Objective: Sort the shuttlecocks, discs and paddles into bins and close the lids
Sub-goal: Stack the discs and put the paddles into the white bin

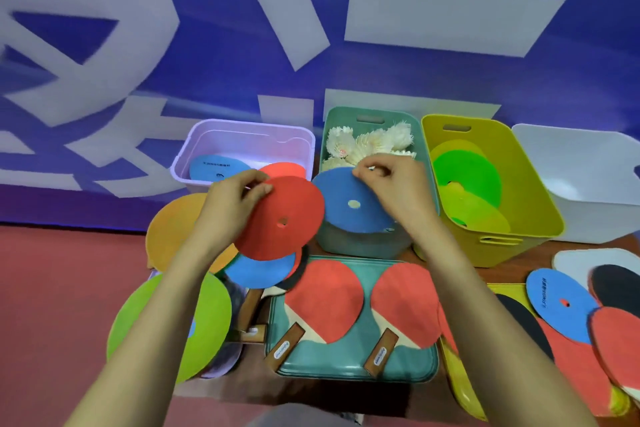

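My left hand [231, 199] pinches the upper edge of a red disc [281, 218] held in front of the lilac bin [242, 135], which holds a blue disc [216, 166] and a red one. My right hand [388, 180] pinches the rim of a blue disc [349, 204] over the teal bin [370, 118], where white shuttlecocks [367, 142] lie. The yellow bin [519, 191] holds green and yellow-green discs. Two red paddles [325, 298] lie on a teal lid [353, 364].
An orange disc [173, 225], a green disc [204, 319] and a blue disc [259, 270] lie at left. A white bin [588, 184] stands at far right. More discs, paddles and a yellow lid [464, 388] lie at right. A blue banner rises behind.
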